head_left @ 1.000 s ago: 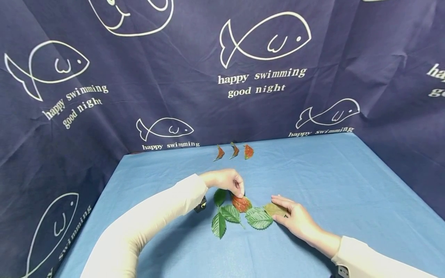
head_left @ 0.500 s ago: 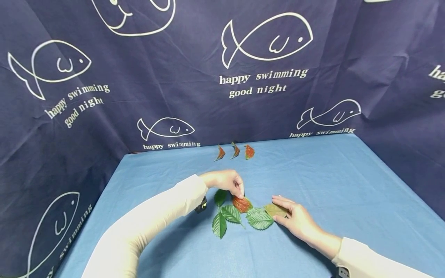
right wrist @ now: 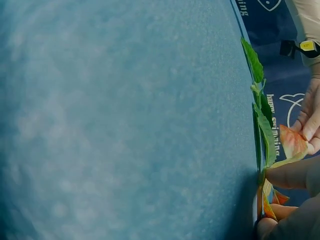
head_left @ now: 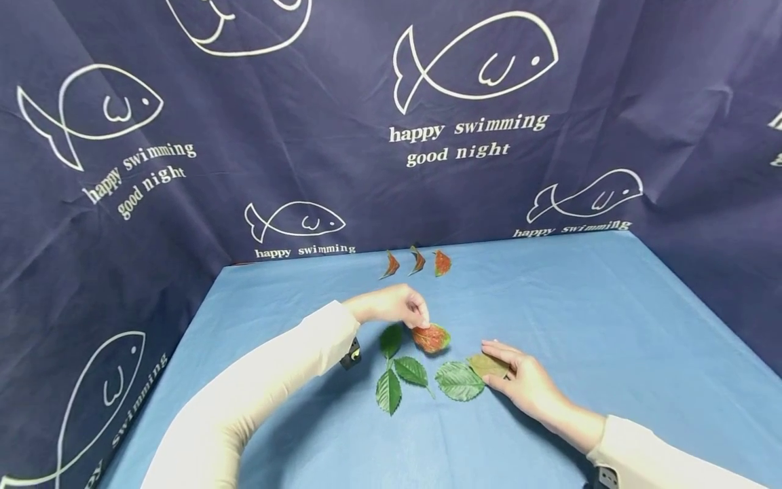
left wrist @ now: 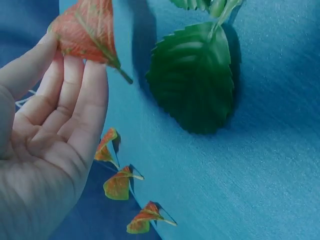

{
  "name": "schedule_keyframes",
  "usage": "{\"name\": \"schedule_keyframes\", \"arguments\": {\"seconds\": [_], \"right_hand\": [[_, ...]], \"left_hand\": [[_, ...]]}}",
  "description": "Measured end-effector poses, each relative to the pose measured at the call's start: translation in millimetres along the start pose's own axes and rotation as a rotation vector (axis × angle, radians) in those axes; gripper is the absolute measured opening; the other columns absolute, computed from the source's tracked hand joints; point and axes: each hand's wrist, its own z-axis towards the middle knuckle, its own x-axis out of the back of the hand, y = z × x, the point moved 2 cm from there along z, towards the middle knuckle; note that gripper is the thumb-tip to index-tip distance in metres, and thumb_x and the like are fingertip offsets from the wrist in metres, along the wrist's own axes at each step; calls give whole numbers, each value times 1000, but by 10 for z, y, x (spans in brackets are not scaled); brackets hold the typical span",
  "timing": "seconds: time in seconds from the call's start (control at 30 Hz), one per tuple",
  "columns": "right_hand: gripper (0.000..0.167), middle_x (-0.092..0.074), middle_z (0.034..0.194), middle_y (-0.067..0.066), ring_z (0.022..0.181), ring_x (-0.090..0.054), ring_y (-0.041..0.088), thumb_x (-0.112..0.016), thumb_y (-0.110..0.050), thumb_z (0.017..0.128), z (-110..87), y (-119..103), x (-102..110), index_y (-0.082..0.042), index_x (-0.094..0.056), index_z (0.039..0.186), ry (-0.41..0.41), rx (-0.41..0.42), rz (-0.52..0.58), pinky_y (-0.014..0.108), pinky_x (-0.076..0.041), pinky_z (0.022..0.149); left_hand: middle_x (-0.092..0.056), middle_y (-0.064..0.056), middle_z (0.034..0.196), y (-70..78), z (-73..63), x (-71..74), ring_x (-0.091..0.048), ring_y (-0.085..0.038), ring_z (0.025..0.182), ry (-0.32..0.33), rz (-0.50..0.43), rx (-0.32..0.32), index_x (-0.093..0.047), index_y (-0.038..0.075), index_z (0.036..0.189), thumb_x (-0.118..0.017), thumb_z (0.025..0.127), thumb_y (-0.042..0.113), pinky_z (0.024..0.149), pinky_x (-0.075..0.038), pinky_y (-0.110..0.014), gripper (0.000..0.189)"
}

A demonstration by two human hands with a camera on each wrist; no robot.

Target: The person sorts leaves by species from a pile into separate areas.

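Note:
Between thumb and fingers my left hand point(head_left: 403, 305) pinches a red leaf point(head_left: 431, 337) edged with green, held just above the cloth. In the left wrist view, the leaf's stem points away from my palm point(left wrist: 45, 155). A sprig of three dark green leaves point(head_left: 411, 371) lies just below that hand. My right hand point(head_left: 528, 384) rests on an olive-brown leaf point(head_left: 485, 365), its thumb and fingers spread over opposite edges. This leaf touches a pale green leaf point(head_left: 459, 382) lying to its left. The right wrist view shows these leaves edge-on, partly hidden by fingers.
Three curled red-orange leaves point(head_left: 442, 263) stand in a row near the back edge of the blue cloth-covered table point(head_left: 550, 292). A dark blue curtain point(head_left: 342, 156) with white fish drawings rises behind and at both sides.
My left hand has lifted the red leaf and drawn it away from the pale green leaf, toward the back. My right hand stays on the olive-brown leaf. The head view has shifted slightly.

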Motion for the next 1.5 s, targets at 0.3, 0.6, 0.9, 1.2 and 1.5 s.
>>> {"name": "schedule_keyframes", "arguments": {"seconds": [0.3,0.6,0.9,1.2,1.5], "right_hand": [[50,-45,146,21,140,-33,40,-69,-7,87,-19,0,-22,6,-53,133,-12,-17,18,44,-37,107],[50,-47,144,21,139,-35,40,-70,-7,86,-33,18,-33,7,-54,132,9,-2,10,43,-37,107],[50,-51,142,20,137,-40,38,-72,-8,84,-27,27,-21,5,-57,130,48,17,-14,15,-38,103],[50,-51,142,20,136,-41,39,-72,-8,84,-2,31,-20,5,-58,130,51,21,-47,43,-37,106],[50,-51,142,20,136,-40,40,-72,-7,84,3,7,-7,6,-57,130,39,26,-40,44,-38,106]], "left_hand": [[-61,3,70,-79,-7,46,-56,-7,69,127,-57,59,-71,5,90,-68,91,17,79,-54,-27,13],[-70,1,79,-93,44,14,-64,-8,73,165,-113,84,-72,7,93,-68,91,20,78,-53,-22,13],[-74,-11,95,-78,162,0,-67,-12,71,228,-277,105,-70,-1,95,-64,93,11,75,-59,-29,13],[-65,-2,75,0,281,25,-67,-11,67,296,-385,105,-69,-5,97,-66,91,9,79,-60,-34,16],[-69,-7,83,84,422,67,-66,-14,69,360,-471,156,-70,-1,96,-67,91,10,76,-60,-32,12]]}}
